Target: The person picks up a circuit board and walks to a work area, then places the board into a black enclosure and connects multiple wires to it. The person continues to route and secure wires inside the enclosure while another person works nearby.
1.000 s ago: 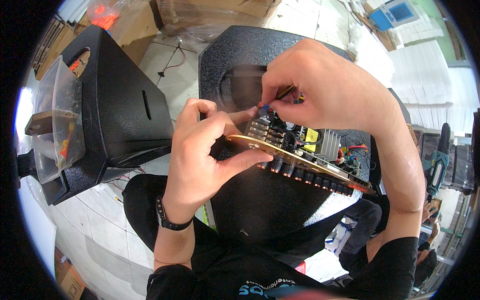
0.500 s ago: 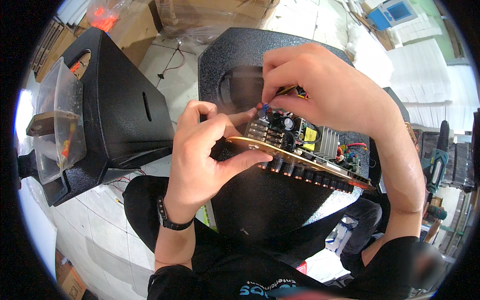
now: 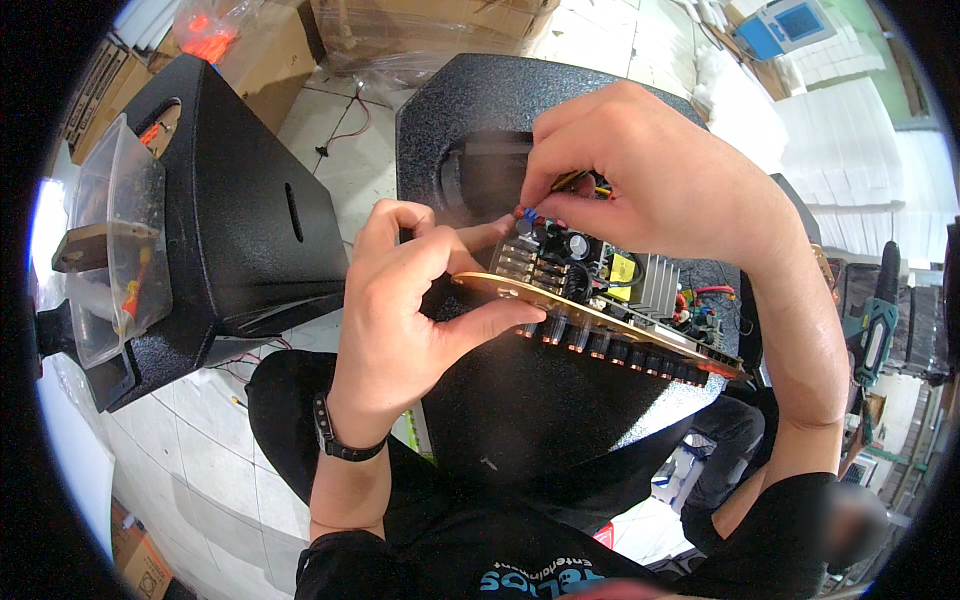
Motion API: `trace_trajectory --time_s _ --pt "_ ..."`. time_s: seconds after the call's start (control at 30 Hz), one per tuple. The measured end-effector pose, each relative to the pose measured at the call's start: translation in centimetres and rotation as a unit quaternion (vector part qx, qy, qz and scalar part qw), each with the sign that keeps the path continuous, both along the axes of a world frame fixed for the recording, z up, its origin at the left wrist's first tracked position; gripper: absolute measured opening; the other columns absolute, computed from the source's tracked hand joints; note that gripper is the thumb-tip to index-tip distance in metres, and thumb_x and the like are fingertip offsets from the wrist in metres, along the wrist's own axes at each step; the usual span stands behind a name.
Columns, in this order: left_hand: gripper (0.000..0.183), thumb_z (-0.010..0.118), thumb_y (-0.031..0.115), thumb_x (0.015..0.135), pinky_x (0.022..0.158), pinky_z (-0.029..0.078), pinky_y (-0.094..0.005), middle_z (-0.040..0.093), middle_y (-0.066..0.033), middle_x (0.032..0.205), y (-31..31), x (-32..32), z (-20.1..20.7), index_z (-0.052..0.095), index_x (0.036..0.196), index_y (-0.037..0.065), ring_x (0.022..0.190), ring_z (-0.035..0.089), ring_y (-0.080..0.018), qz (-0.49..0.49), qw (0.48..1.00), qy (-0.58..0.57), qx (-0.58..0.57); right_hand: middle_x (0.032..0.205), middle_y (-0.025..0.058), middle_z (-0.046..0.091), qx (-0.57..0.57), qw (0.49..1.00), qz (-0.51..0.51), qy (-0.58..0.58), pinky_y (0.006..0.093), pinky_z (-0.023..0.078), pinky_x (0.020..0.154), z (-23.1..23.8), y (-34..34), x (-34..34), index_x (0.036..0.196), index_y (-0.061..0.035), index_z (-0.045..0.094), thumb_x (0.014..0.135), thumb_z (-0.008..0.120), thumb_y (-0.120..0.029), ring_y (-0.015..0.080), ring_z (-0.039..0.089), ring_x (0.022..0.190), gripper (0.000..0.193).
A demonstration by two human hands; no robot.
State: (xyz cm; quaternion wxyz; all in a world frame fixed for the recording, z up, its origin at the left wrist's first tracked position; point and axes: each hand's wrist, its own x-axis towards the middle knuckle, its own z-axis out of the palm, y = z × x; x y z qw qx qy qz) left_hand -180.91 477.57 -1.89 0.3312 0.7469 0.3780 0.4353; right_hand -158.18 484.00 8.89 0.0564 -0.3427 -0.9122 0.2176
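An amplifier panel (image 3: pixel 655 338) is held tilted over the black speaker cabinet, its row of black knobs (image 3: pixel 597 346) facing me. Its circuit board (image 3: pixel 580 262) carries capacitors, a yellow-wrapped transformer (image 3: pixel 621 274) and a finned silver heatsink (image 3: pixel 656 280). Round the panel's left end my left hand (image 3: pixel 400 290) is closed, thumb on the knob side and fingers behind. Above the board, my right hand (image 3: pixel 640 170) pinches at a small blue part (image 3: pixel 529 214). Black and yellow wires (image 3: pixel 578 184) run inside its curled fingers; the exact grip at the tips is partly hidden.
The black speaker cabinet (image 3: pixel 480 85) lies under the panel, with a round opening. Another black cabinet (image 3: pixel 262 215) stands at left, bearing a clear plastic tub (image 3: pixel 120 240). A teal power tool (image 3: pixel 872 325) is at right. Cardboard boxes (image 3: pixel 430 35) and white foam sheets (image 3: pixel 840 140) lie farther off.
My right hand's fingertips have shifted slightly left at the board's upper left end, and its knuckles sit a touch higher. The left hand and panel stay almost where they were.
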Motion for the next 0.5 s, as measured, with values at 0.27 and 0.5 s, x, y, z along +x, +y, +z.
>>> trace_trajectory --time_s 0.27,0.5 --pt "0.045 0.098 0.031 0.064 0.077 0.045 -0.0351 0.059 -0.0059 0.087 -0.05 -0.1 0.07 0.074 0.089 0.003 0.09 0.053 -0.0222 0.002 1.0 0.007 0.0 0.081 0.0146 0.065 0.016 1.0 -0.005 -0.019 0.0417 0.054 0.073 0.07 -0.35 -0.62 0.084 0.0026 0.072 0.079 0.072 0.001 0.0344 0.067 0.081 0.005" --pt "0.043 0.097 0.031 0.065 0.077 0.045 -0.0356 0.063 -0.0051 0.086 0.04 0.07 0.32 0.074 0.089 0.003 0.089 0.052 -0.0223 -0.004 1.0 0.003 0.005 0.082 0.0151 0.064 0.03 0.999 -0.004 -0.024 0.0435 0.053 0.075 0.13 -0.6 -0.76 0.084 0.003 0.071 0.079 0.071 0.0 0.0361 0.067 0.083 0.006"
